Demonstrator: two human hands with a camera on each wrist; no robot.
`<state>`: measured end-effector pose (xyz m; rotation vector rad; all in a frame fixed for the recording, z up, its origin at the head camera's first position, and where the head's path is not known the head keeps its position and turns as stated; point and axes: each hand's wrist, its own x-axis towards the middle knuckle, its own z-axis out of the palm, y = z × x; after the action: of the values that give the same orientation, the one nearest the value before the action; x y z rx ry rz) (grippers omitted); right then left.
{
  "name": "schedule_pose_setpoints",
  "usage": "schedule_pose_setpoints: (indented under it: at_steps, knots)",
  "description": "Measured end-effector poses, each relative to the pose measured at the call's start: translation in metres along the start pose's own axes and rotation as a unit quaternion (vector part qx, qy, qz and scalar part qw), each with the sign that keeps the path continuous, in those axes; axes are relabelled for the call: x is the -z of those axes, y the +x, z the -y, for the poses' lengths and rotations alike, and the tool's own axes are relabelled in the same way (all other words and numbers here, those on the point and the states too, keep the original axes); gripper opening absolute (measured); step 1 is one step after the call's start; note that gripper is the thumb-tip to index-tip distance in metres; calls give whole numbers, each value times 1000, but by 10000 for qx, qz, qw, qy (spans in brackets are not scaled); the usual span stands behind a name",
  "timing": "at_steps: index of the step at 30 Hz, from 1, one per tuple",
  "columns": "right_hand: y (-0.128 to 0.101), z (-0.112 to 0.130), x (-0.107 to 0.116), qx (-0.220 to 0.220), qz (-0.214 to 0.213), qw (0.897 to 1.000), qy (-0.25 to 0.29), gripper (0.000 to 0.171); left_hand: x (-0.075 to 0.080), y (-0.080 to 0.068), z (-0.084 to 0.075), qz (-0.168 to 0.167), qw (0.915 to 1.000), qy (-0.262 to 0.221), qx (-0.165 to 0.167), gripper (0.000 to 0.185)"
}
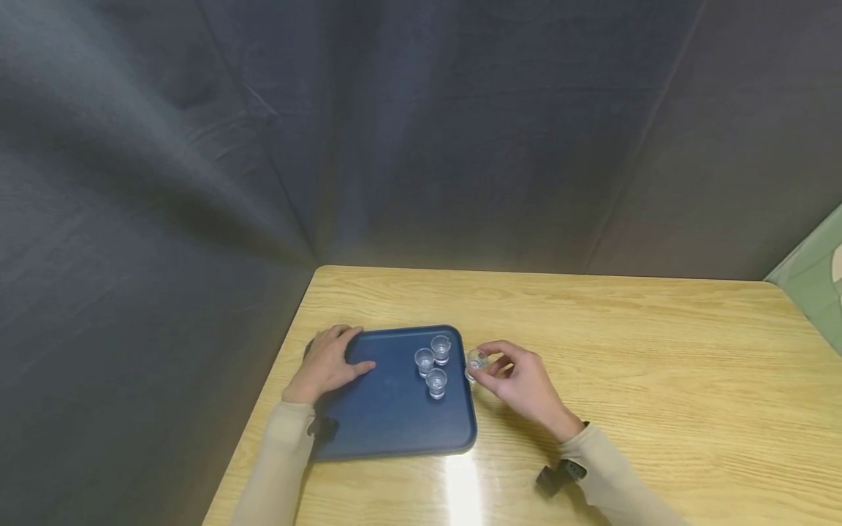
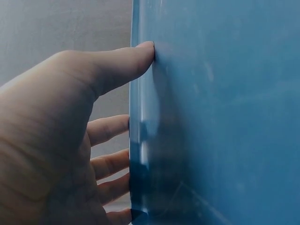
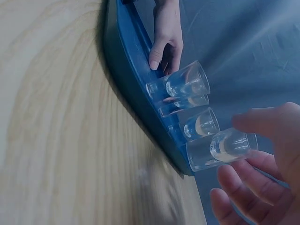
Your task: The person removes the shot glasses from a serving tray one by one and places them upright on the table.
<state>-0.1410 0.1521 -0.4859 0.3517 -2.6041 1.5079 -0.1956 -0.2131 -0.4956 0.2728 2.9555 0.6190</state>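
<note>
1. Setting first: a light wooden table [image 1: 625, 351] fills the lower half of the head view, with dark grey fabric backdrop [image 1: 421, 131] all around behind it.
2. A blue tray [image 1: 395, 416] sits at the lower centre-left of the frame, near the table's left edge.
3. The left hand [image 1: 327, 363] lies on the tray's upper-left corner. Fingers are mostly straight and relaxed, thumb stretched onto the tray floor. In the left wrist view the thumb tip presses on the blue surface while the other fingers hang past the rim.
4. The right hand [image 1: 520, 380] comes in from the lower right, forearm angled up and left, fingers curled round a small clear cup [image 1: 476, 360] just off the tray's right edge, right beside the rim.
5. In the right wrist view that cup is pinched between thumb and fingertips. In the head view it looks about upright, mouth up, though I can't tell if it's tilted or touching the table.
6. Three more clear cups [image 1: 433, 365] stand upright, clustered close together in the tray's upper-right part.
</note>
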Motion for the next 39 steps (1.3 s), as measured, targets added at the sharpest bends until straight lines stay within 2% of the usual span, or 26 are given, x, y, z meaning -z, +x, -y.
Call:
schedule_pose_setpoints:
  at_steps: [8, 16, 30, 39]
  knots:
    - [-1, -7, 10, -301, -50, 9995, 60, 35, 0, 2, -1, 36, 10000, -75, -14, 84]
    - [-1, -18, 28, -629, -171, 9979, -25, 36, 0, 1, -3, 45, 9999, -149, 31, 84]
    - [-7, -40, 75, -737, -547, 9954, -291, 40, -1, -1, -2, -12, 9999, -128, -9, 83]
    - [-17, -56, 97, -833, -915, 9905, -604, 43, -2, -2, -2, -17, 9998, -174, 0, 83]
